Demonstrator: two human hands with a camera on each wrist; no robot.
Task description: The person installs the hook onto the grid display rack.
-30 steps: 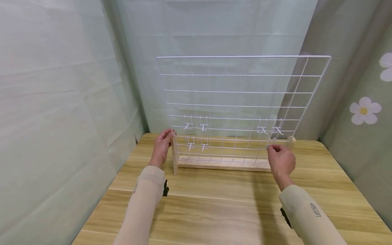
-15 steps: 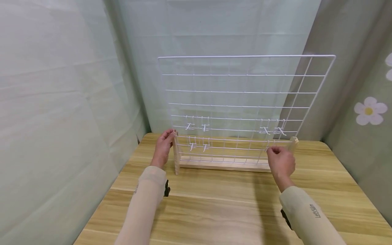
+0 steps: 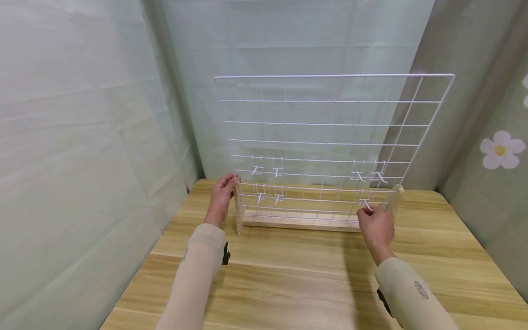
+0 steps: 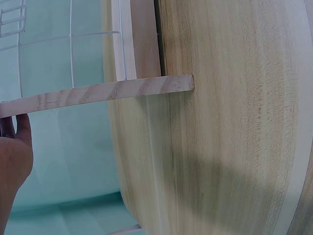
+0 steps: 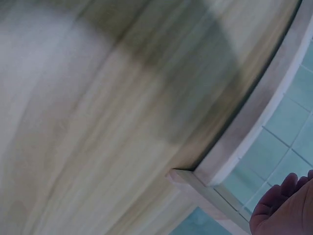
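Note:
A white wire grid panel (image 3: 321, 124) stands in a pale wooden base (image 3: 305, 223) on the table. My left hand (image 3: 220, 197) pinches the top of the base's left post (image 3: 239, 208); the left wrist view shows its fingers behind the post (image 4: 117, 91). At the lower right of the grid hangs a white wire hook (image 3: 365, 202). My right hand (image 3: 377, 229) is just below it, fingers curled and fingertips right at its prong's end; I cannot tell whether they grip it. In the right wrist view the right hand (image 5: 286, 208) shows only at the corner.
Several more white wire hooks hang on the grid, such as an upper left hook (image 3: 277, 171), a lower left hook (image 3: 277, 198) and an upper right hook (image 3: 378, 175). The base's right post (image 3: 396, 198) is beside my right hand. Pale cloth (image 3: 95, 137) surrounds the wooden table (image 3: 297, 279).
My right hand has moved slightly down, and the lower right hook that it covered now shows. My left hand stays at the left post. The head view has shifted slightly.

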